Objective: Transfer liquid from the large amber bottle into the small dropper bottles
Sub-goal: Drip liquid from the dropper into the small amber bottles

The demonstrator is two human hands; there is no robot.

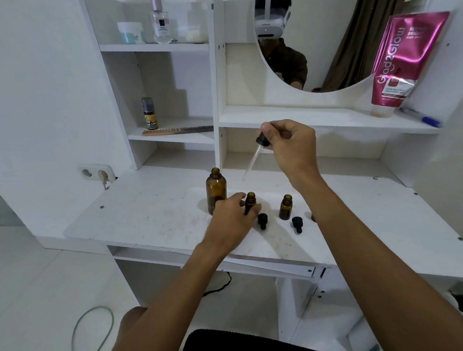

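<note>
Surface: white vanity desk [147,221]
Right hand [290,143]: pinched on dropper [256,153], raised above desk
Left hand [232,217]: fingers curled around small dropper bottle [250,201]
Large amber bottle [216,190]: uncapped, just beside left hand

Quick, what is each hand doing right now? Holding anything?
Left hand: closed around a small dropper bottle standing on the desk.
Right hand: closed, pinching the dropper by its black cap, held in the air.

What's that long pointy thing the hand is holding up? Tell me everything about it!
It is a dropper: a black cap on top and a thin, clear, glass-looking tube tapering to a tip. The right hand pinches its top, holding it in the air, tilted, tip pointing down-left. It looks lifted clear of the large amber bottle.
</note>
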